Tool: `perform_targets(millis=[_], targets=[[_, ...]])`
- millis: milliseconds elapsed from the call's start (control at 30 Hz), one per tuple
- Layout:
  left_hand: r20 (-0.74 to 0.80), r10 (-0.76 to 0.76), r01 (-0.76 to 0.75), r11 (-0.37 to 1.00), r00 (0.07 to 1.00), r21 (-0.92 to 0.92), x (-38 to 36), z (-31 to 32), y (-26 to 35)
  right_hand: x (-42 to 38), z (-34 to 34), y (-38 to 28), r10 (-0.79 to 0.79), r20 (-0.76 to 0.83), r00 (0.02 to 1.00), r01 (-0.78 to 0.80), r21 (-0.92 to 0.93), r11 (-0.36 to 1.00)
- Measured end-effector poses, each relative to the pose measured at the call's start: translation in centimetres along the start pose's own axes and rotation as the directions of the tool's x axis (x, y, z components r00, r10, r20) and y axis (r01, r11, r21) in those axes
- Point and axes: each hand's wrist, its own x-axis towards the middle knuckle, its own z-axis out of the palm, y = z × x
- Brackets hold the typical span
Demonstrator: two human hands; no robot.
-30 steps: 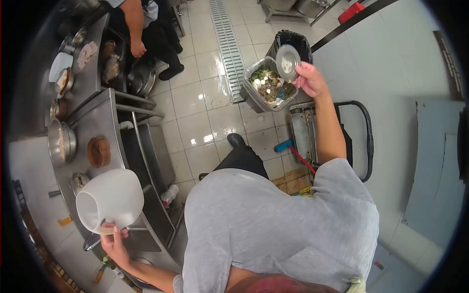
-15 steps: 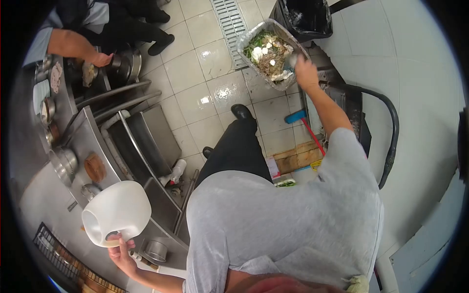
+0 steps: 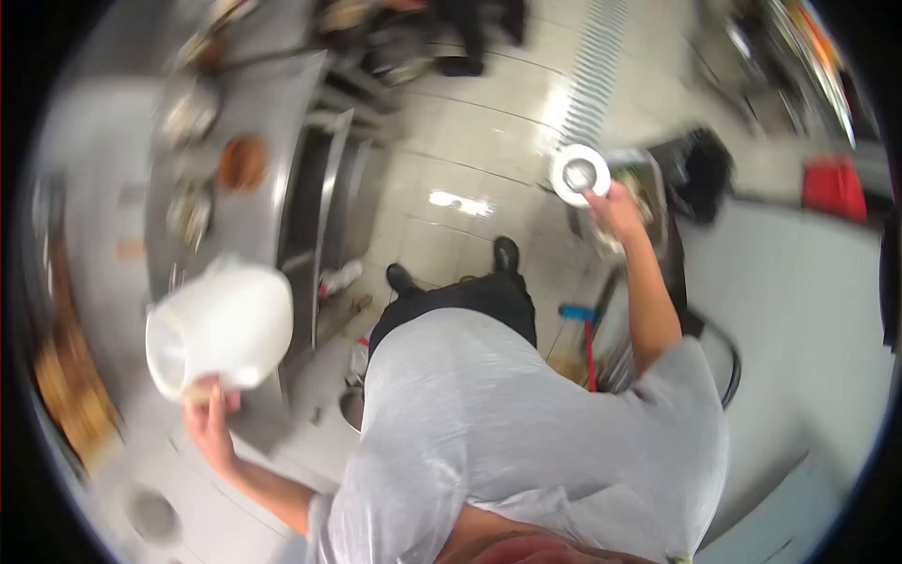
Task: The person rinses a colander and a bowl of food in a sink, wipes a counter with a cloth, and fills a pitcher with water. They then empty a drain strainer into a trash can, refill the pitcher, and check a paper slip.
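On the left, my left hand (image 3: 214, 414) is closed around the handle of a white plastic jug (image 3: 230, 320), whose wide opening faces left. The jug is held up beside the metal counter. My right hand (image 3: 620, 214) grips the edge of a small round white dish (image 3: 567, 193) with a greyish middle. What lies in that middle is too blurred to name. Just beyond and partly behind the right hand is a foil-like tray (image 3: 662, 169) of mixed food scraps, largely hidden by the hand and dish.
A black-lined bin (image 3: 700, 174) stands beside the tray. At left runs a steel counter (image 3: 258, 89) with a brown round item (image 3: 243, 164) and several metal bowls. A blue-headed brush (image 3: 576, 312) is below right. Another person's dark-clothed leg (image 3: 460, 38) shows at the top.
My right hand has come up out of the tray and now holds the white dish above its edge. My view has turned and shifted; the jug stays in my left hand.
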Motion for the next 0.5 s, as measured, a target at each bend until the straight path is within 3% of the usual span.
perform_targets(millis=[33, 100, 167, 200, 267, 333, 400, 500], targets=[[-0.039, 0.021, -0.015, 0.989, 0.999, 0.147, -0.4, -1.6, -2.1, 2.4, 3.7, -0.8, -0.019, 0.050, 0.999, 0.026, -0.140, 0.990], [-0.193, -0.131, 0.127, 0.991, 0.972, -0.033, -1.4, -2.4, -6.0, 5.1, 12.4, -4.2, -0.104, 0.145, 0.984, 0.150, -0.360, 0.921], [-0.293, -0.209, 0.141, 0.961, 0.933, -0.236, -2.2, -3.1, -10.4, 7.7, 22.0, -6.2, -0.246, 0.349, 0.904, 0.406, -0.526, 0.748], [-0.345, -0.226, 0.147, 0.959, 0.911, -0.242, -2.8, -3.5, -12.3, 8.3, 27.0, -7.0, -0.302, 0.439, 0.846, 0.522, -0.568, 0.637], [-0.417, -0.259, 0.155, 0.951, 0.871, -0.268, -3.4, -4.3, -16.2, 6.5, 38.3, -10.5, -0.353, 0.621, 0.700, 0.690, -0.461, 0.558], [-0.480, -0.295, 0.159, 0.939, 0.827, -0.304, -3.5, -4.7, -19.9, 4.8, 49.0, -12.7, -0.264, 0.735, 0.625, 0.731, -0.432, 0.528], [-0.542, -0.360, 0.165, 0.912, 0.759, -0.375, -4.2, -4.4, -23.5, 5.6, 58.9, -10.5, -0.282, 0.830, 0.481, 0.824, -0.317, 0.470], [-0.572, -0.457, 0.202, 0.869, 0.681, -0.452, -5.7, -4.5, -27.6, 5.8, 72.4, -6.7, -0.104, 0.883, 0.458, 0.818, -0.372, 0.439]])
